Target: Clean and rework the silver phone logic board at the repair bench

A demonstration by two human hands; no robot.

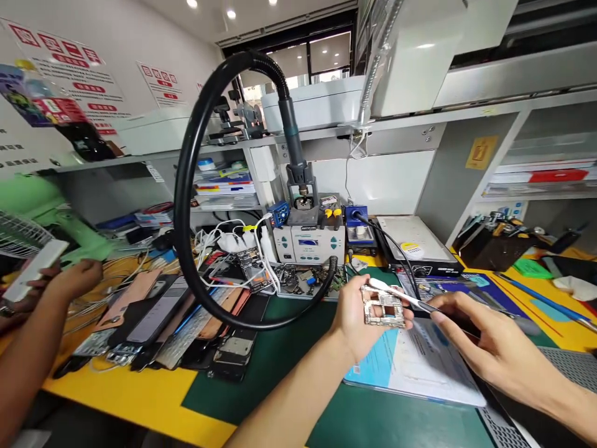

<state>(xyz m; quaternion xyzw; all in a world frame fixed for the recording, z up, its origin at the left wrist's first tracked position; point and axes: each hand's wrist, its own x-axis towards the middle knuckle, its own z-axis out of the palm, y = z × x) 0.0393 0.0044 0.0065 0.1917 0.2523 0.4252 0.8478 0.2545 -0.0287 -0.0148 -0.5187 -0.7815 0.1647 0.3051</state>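
My left hand grips a small phone circuit board by its edge, between thumb and fingers. The board is silvery, with square openings, and hangs tilted above a blue-and-white booklet. From the right, my right hand pinches a cotton swab with a fat white tip. That tip lies at the board's upper edge; whether it touches I cannot tell. A dark slim handle shows under the right fingers, partly hidden by them.
A grey hot-air station with a looping black hose stands behind. Phone parts pile up at left. A tray of circuit boards lies by the station. Another person's hand is at far left, near a green fan.
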